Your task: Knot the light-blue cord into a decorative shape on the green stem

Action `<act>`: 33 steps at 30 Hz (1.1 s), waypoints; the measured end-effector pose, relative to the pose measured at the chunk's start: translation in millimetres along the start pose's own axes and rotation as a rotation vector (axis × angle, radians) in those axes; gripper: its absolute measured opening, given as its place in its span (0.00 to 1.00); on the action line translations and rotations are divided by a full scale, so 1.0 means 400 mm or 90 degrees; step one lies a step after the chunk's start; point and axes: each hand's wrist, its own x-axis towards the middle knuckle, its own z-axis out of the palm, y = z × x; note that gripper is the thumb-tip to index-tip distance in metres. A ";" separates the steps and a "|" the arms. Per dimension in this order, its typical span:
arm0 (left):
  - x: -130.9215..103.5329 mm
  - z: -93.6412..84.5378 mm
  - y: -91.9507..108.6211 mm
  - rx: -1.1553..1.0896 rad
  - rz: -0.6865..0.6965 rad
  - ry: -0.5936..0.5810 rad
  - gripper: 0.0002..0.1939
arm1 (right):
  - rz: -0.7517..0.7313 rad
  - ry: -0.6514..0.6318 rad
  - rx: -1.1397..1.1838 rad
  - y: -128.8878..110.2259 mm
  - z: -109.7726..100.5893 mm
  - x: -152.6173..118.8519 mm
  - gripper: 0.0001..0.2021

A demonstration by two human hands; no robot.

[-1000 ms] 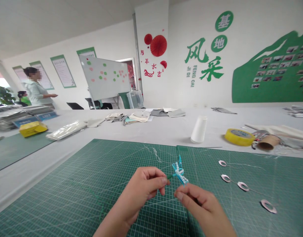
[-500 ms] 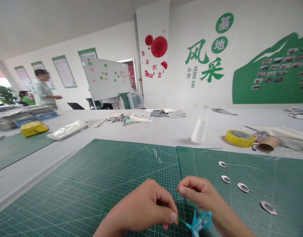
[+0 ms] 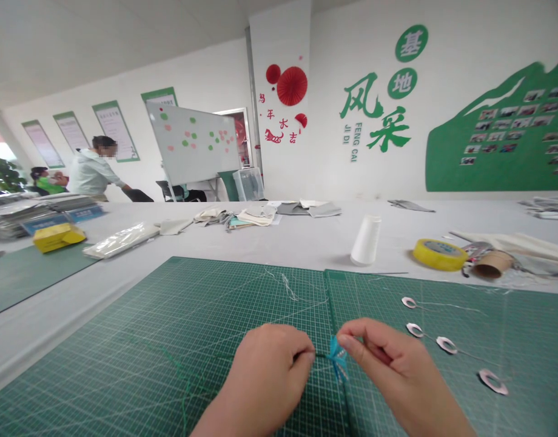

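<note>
A small blue flower-like piece (image 3: 338, 359) on a dark green stem is held over the seam between two green cutting mats (image 3: 242, 303). My left hand (image 3: 272, 370) pinches the stem between thumb and forefinger, to the left of the blue piece. With thumb and forefinger closed, my right hand (image 3: 388, 364) grips the upper right edge of the blue piece. Loose green thread (image 3: 183, 376) lies on the left mat, and some white thread (image 3: 288, 287) lies near its back edge.
Several pale oval rings (image 3: 446, 345) with threads lie on the right mat. Behind stand a white thread cone (image 3: 366, 241) and a yellow tape roll (image 3: 439, 254). Fabric scraps (image 3: 258, 216), a yellow box (image 3: 58, 237) and paper stacks (image 3: 15, 212) are farther back. A person (image 3: 92, 170) leans beyond the table.
The blue piece has been raised and turned, with my left hand still on its stem. My right hand has closed on its edge. The person at the back left now bends forward.
</note>
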 end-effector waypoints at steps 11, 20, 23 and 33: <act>0.013 0.004 -0.005 -0.078 -0.084 0.084 0.12 | -0.222 0.002 -0.083 -0.006 0.052 -0.047 0.10; 0.029 -0.022 -0.022 -0.545 -0.170 0.004 0.09 | -0.029 -0.017 0.029 0.007 0.077 -0.054 0.13; 0.025 -0.029 -0.023 -0.668 -0.186 -0.058 0.09 | 0.067 -0.063 0.145 0.029 0.081 -0.041 0.14; 0.011 -0.021 -0.024 -0.691 -0.145 -0.242 0.05 | 0.187 -0.086 0.376 0.062 0.077 -0.005 0.13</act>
